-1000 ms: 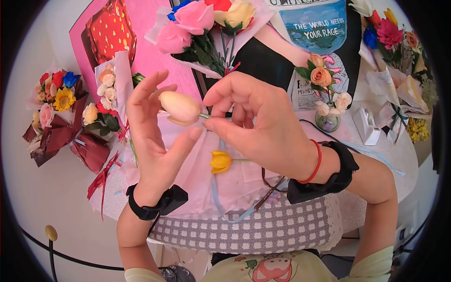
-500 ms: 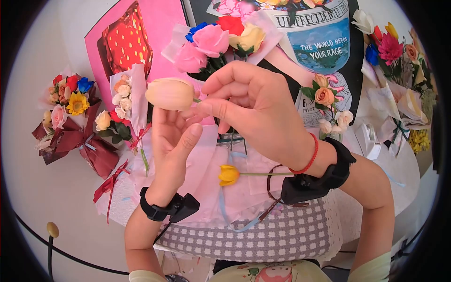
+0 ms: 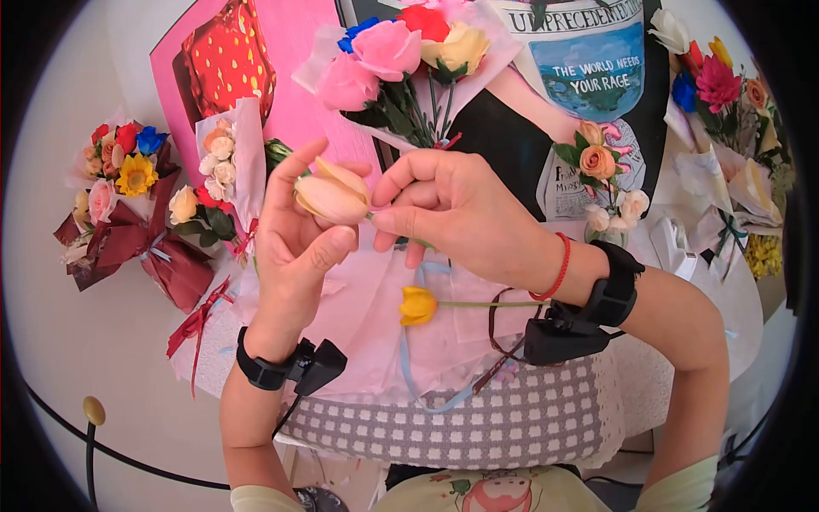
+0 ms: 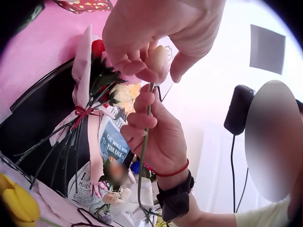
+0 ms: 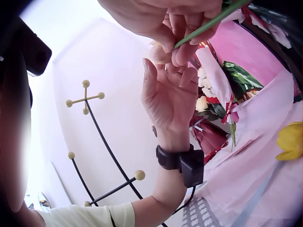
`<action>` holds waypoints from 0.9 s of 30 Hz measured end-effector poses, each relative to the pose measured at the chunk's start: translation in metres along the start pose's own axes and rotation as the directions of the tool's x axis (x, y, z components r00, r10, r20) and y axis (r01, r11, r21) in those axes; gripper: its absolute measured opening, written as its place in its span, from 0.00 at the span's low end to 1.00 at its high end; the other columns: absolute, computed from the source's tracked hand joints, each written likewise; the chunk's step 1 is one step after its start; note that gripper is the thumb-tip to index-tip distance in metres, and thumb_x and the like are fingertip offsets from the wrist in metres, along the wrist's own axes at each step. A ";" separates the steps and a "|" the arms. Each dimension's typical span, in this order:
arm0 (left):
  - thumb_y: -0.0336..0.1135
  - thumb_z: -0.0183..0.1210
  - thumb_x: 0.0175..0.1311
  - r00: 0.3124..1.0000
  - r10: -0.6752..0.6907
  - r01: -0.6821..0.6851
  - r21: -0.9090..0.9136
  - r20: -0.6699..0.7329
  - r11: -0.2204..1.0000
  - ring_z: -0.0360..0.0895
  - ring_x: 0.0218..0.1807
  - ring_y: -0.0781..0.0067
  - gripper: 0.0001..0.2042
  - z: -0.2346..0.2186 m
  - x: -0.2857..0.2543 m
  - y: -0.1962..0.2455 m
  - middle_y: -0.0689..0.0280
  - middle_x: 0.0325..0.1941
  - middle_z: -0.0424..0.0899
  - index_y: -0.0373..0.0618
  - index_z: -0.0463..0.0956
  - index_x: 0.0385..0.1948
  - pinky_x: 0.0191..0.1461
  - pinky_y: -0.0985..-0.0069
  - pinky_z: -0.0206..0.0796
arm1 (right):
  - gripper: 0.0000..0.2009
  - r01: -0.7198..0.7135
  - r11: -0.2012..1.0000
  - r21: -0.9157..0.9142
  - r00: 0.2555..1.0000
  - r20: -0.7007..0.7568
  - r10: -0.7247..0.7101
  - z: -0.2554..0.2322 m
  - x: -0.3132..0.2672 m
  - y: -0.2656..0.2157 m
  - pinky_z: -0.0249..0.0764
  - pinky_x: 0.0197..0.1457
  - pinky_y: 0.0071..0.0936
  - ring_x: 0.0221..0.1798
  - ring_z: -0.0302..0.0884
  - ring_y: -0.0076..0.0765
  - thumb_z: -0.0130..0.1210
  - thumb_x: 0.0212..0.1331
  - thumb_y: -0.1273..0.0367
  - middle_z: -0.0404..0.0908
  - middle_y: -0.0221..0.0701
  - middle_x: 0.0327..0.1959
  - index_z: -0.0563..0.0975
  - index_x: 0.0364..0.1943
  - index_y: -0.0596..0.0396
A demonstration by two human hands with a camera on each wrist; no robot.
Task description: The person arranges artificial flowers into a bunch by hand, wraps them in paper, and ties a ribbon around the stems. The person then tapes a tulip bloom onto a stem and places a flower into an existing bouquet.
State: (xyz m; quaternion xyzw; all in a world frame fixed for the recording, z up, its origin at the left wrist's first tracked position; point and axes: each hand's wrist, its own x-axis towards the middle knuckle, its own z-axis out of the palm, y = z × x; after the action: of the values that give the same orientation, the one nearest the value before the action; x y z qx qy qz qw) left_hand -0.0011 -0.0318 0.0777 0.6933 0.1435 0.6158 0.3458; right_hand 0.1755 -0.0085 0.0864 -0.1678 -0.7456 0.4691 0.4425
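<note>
A cream tulip (image 3: 331, 200) is held up over the table, its head pointing left and one petal standing away from the rest. My right hand (image 3: 482, 218) pinches its green stem (image 5: 214, 22) close below the bloom, between thumb and fingers. Around the bloom is my left hand (image 3: 286, 243), its fingers lightly bent behind the petals and touching them. The thumb stands apart from the bloom in the right wrist view. In the left wrist view the rest of the stem (image 4: 144, 151) hangs down past the right palm. A yellow tulip (image 3: 418, 305) lies below the hands.
Pink wrapping paper (image 3: 363, 337) covers the table, with a light blue ribbon (image 3: 406, 358) over it. A pink rose bouquet (image 3: 384, 64) stands behind, a dark red wrapped bouquet (image 3: 175, 269) at left. At right are a small glass vase of roses (image 3: 597, 229) and a white tape dispenser (image 3: 674, 247).
The tulip has dropped lower and shifted right since half a second ago. My left fingers have come up around its bloom, and a petal now stands out. The right hand keeps its pinch on the stem.
</note>
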 end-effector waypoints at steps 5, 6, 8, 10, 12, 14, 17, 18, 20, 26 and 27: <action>0.28 0.62 0.48 0.978 -0.195 0.194 0.017 0.075 0.981 0.71 0.40 0.79 0.29 -0.012 -0.005 -0.005 0.63 0.44 0.71 0.43 0.59 0.54 0.38 0.85 0.66 | 0.05 0.052 0.999 -0.005 0.999 0.002 -0.052 0.004 -0.006 0.016 0.67 0.21 0.18 0.18 0.73 0.21 0.51 0.51 0.74 0.77 0.33 0.19 0.71 0.29 0.62; 0.27 0.61 0.48 0.970 -0.224 0.221 0.048 0.089 0.974 0.71 0.39 0.79 0.26 -0.014 -0.006 -0.005 0.63 0.43 0.71 0.43 0.62 0.51 0.37 0.85 0.66 | 0.05 0.049 0.999 -0.003 0.999 -0.001 -0.049 0.004 -0.008 0.017 0.67 0.21 0.18 0.18 0.73 0.21 0.51 0.51 0.74 0.77 0.33 0.19 0.71 0.29 0.62; 0.26 0.61 0.49 0.969 -0.221 0.217 0.046 0.114 0.975 0.72 0.38 0.79 0.22 -0.017 -0.008 -0.008 0.63 0.43 0.71 0.43 0.63 0.47 0.36 0.84 0.67 | 0.05 0.066 0.991 -0.113 0.997 -0.022 -0.069 0.004 -0.010 0.019 0.67 0.24 0.22 0.19 0.73 0.24 0.52 0.49 0.74 0.78 0.33 0.18 0.72 0.28 0.61; 0.25 0.60 0.49 0.966 -0.217 0.213 0.045 0.138 0.976 0.72 0.38 0.79 0.19 -0.019 -0.009 -0.009 0.62 0.43 0.70 0.43 0.65 0.43 0.35 0.84 0.67 | 0.05 0.082 0.985 -0.154 0.995 -0.037 -0.089 0.005 -0.012 0.020 0.67 0.25 0.24 0.19 0.74 0.27 0.52 0.47 0.74 0.78 0.35 0.19 0.72 0.28 0.61; 0.24 0.59 0.49 0.954 -0.233 0.235 0.010 0.188 0.972 0.73 0.36 0.77 0.16 -0.021 -0.009 -0.009 0.61 0.45 0.69 0.43 0.64 0.39 0.37 0.82 0.68 | 0.06 0.100 0.976 -0.194 0.993 -0.050 -0.111 0.006 -0.014 0.020 0.68 0.27 0.26 0.20 0.74 0.29 0.52 0.46 0.73 0.78 0.36 0.19 0.73 0.29 0.61; 0.24 0.59 0.50 0.951 -0.226 0.228 0.013 0.211 0.974 0.74 0.35 0.77 0.16 -0.024 -0.010 -0.010 0.60 0.46 0.69 0.44 0.64 0.39 0.37 0.82 0.69 | 0.07 0.060 0.975 -0.213 0.995 -0.063 -0.075 0.006 -0.016 0.019 0.69 0.30 0.27 0.22 0.76 0.33 0.52 0.45 0.73 0.78 0.37 0.20 0.73 0.29 0.61; 0.25 0.60 0.50 0.948 -0.212 0.213 0.020 0.236 0.977 0.75 0.34 0.76 0.16 -0.024 -0.010 -0.011 0.59 0.47 0.68 0.44 0.64 0.38 0.38 0.81 0.69 | 0.09 0.041 0.974 -0.221 0.995 -0.080 -0.060 0.006 -0.018 0.021 0.69 0.30 0.27 0.23 0.76 0.33 0.52 0.45 0.72 0.79 0.37 0.20 0.74 0.31 0.61; 0.26 0.60 0.50 0.950 -0.206 0.206 0.026 0.236 0.978 0.75 0.34 0.76 0.15 -0.023 -0.010 -0.011 0.58 0.47 0.68 0.44 0.64 0.38 0.38 0.81 0.69 | 0.09 0.041 0.975 -0.220 0.995 -0.083 -0.060 0.006 -0.018 0.022 0.69 0.30 0.27 0.23 0.76 0.33 0.52 0.45 0.72 0.79 0.37 0.20 0.74 0.31 0.61; 0.26 0.60 0.50 0.950 -0.202 0.200 0.036 0.238 0.979 0.75 0.34 0.76 0.15 -0.022 -0.010 -0.011 0.58 0.47 0.68 0.44 0.64 0.38 0.38 0.81 0.69 | 0.10 0.008 0.984 -0.178 0.998 -0.057 -0.019 0.006 -0.019 0.023 0.69 0.30 0.27 0.23 0.76 0.33 0.52 0.44 0.72 0.79 0.37 0.20 0.76 0.32 0.60; 0.28 0.60 0.51 0.952 -0.225 0.222 0.034 0.208 0.974 0.74 0.34 0.76 0.15 -0.022 -0.010 -0.013 0.58 0.47 0.68 0.44 0.63 0.38 0.38 0.81 0.69 | 0.08 0.080 0.928 -0.365 0.982 -0.130 -0.136 0.008 -0.024 0.018 0.70 0.28 0.29 0.24 0.77 0.38 0.51 0.44 0.71 0.79 0.36 0.21 0.78 0.30 0.56; 0.28 0.59 0.52 0.952 -0.219 0.219 0.023 0.212 0.975 0.74 0.34 0.76 0.15 -0.022 -0.010 -0.013 0.58 0.47 0.68 0.44 0.63 0.38 0.39 0.81 0.69 | 0.08 0.079 0.928 -0.364 0.982 -0.130 -0.135 0.008 -0.024 0.019 0.70 0.28 0.29 0.24 0.77 0.38 0.51 0.44 0.71 0.79 0.36 0.21 0.78 0.30 0.56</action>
State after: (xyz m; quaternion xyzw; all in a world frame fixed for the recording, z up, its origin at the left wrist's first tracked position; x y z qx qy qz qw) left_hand -0.0206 -0.0216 0.0616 0.7350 0.1813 0.4958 0.4256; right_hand 0.1795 -0.0195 0.0567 -0.2397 -0.7902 0.2867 0.4857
